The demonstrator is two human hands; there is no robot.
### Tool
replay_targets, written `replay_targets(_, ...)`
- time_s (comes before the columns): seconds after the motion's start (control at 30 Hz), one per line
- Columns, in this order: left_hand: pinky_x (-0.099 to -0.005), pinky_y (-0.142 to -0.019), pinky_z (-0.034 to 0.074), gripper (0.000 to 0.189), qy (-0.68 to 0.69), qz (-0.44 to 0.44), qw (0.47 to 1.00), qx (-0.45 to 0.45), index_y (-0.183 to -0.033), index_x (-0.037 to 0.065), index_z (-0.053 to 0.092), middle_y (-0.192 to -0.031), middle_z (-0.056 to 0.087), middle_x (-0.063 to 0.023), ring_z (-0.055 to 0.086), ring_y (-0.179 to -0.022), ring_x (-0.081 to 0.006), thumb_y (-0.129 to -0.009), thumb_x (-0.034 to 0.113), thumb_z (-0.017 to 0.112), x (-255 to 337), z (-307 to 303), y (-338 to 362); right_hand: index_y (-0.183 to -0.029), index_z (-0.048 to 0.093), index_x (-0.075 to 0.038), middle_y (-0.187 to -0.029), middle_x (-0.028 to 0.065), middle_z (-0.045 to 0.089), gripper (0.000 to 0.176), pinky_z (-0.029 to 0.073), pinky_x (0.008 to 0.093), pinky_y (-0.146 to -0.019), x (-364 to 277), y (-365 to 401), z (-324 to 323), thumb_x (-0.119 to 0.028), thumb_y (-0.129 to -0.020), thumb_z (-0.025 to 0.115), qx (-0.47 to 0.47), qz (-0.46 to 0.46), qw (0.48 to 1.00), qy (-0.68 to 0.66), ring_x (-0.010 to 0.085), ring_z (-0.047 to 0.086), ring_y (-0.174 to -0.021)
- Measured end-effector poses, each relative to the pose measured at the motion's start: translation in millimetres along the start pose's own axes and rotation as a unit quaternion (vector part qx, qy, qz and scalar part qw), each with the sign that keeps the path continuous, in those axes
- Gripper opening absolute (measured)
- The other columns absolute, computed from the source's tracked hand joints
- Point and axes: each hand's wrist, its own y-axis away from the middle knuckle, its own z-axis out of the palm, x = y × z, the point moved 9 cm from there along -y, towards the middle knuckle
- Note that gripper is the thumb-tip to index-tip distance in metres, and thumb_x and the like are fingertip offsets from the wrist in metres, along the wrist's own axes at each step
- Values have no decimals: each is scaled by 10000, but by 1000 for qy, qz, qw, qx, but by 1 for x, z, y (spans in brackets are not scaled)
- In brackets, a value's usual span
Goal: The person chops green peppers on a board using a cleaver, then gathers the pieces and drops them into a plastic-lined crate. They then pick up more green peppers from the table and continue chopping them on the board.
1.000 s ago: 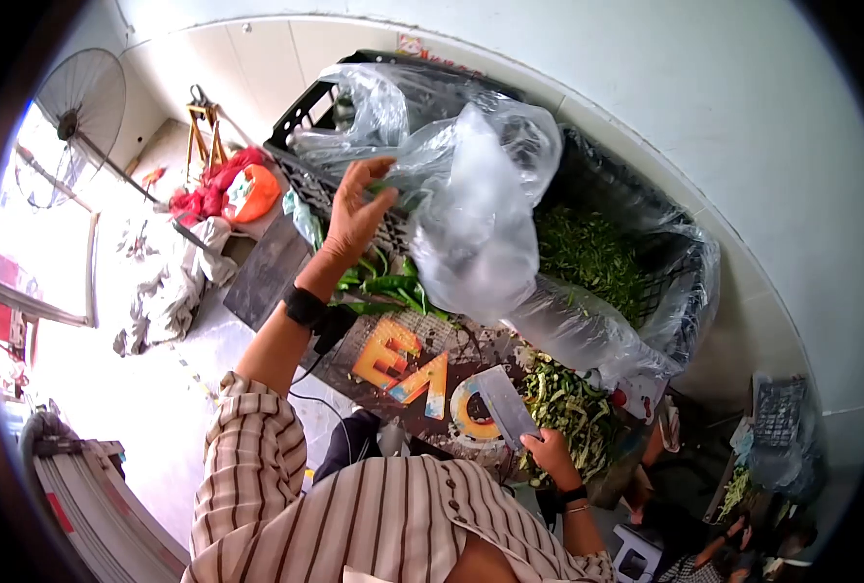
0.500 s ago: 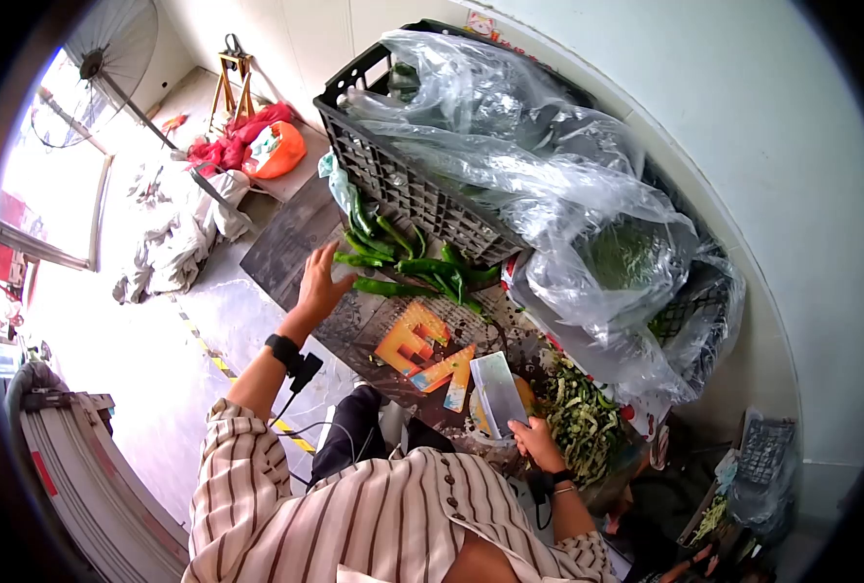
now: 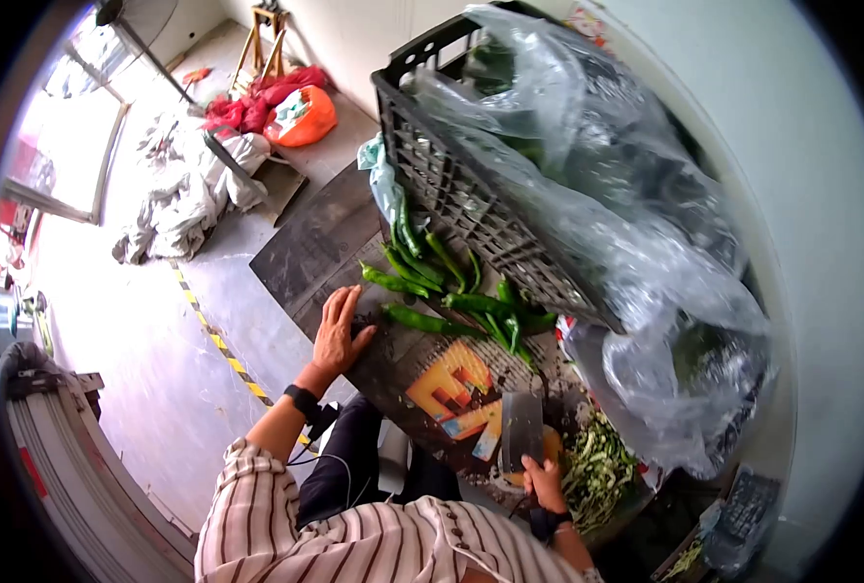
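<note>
My right hand is closed round the handle of a cleaver, whose wide blade lies over the tabletop near the cut board area. Beside it, on the right, is a heap of chopped green peppers. My left hand has its fingers stretched out at the near left edge of the dark table; it holds nothing. Just right of its fingertips lie several long whole green peppers, loosely piled against a black crate.
The black plastic crate stands at the back of the table, covered by clear plastic sheeting. An orange lettered print shows on the tabletop. An orange bag and grey cloth lie on the floor at left.
My left hand has lowered towards the table edge, its fingers less raised. The cleaver stays in my right hand, its blade turned more upright in view. My view has shifted and tilted.
</note>
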Motion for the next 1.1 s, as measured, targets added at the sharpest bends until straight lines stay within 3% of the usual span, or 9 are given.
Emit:
replay_targets(0.33,-424,-1021,353,673,21,13,1000,-9,-1332,29,421,-1267,448,-173,399,-1222,-363,-767,286,682,-1,-5,4,-735,428,-70,-497,35,437,253,339,299,-354,41,0,-26,-159,-873,620,130,87,987,-26,141,420,-373)
replay_targets(0.37,-424,-1021,353,673,18,12,1000,-4,-1332,29,421,-1267,448,-173,399,-1222,-363,-767,286,682,-1,-6,3,-720,418,-135,-514,29,399,280,320,408,-477,33,16,-21,-219,-918,597,80,47,996,17,160,350,-437)
replay_targets(0.4,-422,-1014,360,653,21,15,1000,-8,-1323,28,432,-1258,461,-170,411,-1212,-362,-773,279,679,-1,-5,3,-720,418,-135,-514,29,399,280,320,408,-477,26,20,-19,-219,-918,597,77,45,996,19,160,350,-437)
replay_targets(0.5,-418,-1003,373,621,21,15,1000,-3,-1309,29,451,-1245,480,-166,431,-1195,-359,-780,266,675,-1,-9,4,-616,369,-95,-508,28,349,409,291,366,-483,33,16,-22,-254,-942,559,89,53,994,18,145,316,-440)
replay_targets(0.83,-411,-989,383,619,15,34,999,21,-1289,26,473,-1233,491,-171,449,-1175,-361,-762,268,688,0,-10,6,-657,418,-79,-522,27,392,378,317,337,-441,12,14,-17,-293,-915,592,85,42,994,49,137,332,-426)
replay_targets(0.93,-411,-988,384,614,2,44,997,65,-1267,38,500,-1227,492,-180,456,-1167,-360,-711,191,710,1,-13,11,-662,418,-83,-531,38,403,370,328,343,-449,0,20,-6,-289,-916,591,78,39,994,64,140,359,-445)
replay_targets(1.0,-414,-984,386,600,-2,33,996,78,-1253,55,516,-1232,491,-191,462,-1161,-368,-676,77,679,1,-16,14,-753,373,-85,-446,54,435,298,367,295,-337,20,17,-25,-213,-870,616,112,-10,992,52,151,425,-340)
replay_targets(1.07,-414,-982,383,593,-7,63,993,99,-1260,72,515,-1235,492,-197,464,-1161,-370,-686,68,662,7,-22,19,-665,407,-104,-455,30,468,329,360,258,-353,0,32,-15,-253,-886,600,109,6,984,139,110,439,-354)
replay_targets(1.1,-410,-983,378,553,-10,75,991,109,-1262,74,514,-1240,492,-194,470,-1159,-364,-726,110,649,8,-24,20,-606,459,-90,-446,11,471,346,319,247,-351,-14,38,-5,-227,-887,606,113,-52,990,67,85,423,-350)
